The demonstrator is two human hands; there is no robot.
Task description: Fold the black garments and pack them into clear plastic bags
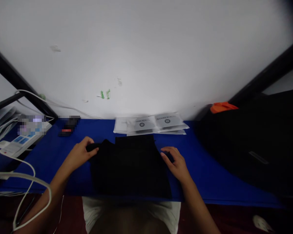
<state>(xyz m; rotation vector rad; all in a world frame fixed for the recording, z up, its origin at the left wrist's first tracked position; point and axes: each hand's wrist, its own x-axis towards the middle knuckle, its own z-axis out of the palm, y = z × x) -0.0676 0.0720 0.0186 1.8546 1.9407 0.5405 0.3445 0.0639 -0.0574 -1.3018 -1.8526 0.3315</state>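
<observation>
Black garment (130,169): folded flat, lying on the blue desk (210,175) at the middle of its near edge, the lower hem reaching that edge. Fabric is dark and its folds are hard to make out.

Left hand (81,152): at the garment's upper left corner, fingers curled closed round a bunched bit of the black cloth, thumb on top.

Right hand (175,162): at the garment's right edge, fingers loosely spread and bent, fingertips resting on or just beside the cloth; whether anything is pinched cannot be told.

Clear plastic bags (151,125): a small overlapping stack at the middle of the far edge, against the white wall (146,48). Each is flat with a printed label; what is inside cannot be told.

Power strip (21,141): white, at the far left corner, with white cables (26,182) looping down past the left edge.

Small black item with a red mark (67,128): near the far edge, between the power strip and the bags.

Black bag (254,146): large, covering the right end of the desk, an orange object (222,107) at its far top. Its contents are out of sight.
</observation>
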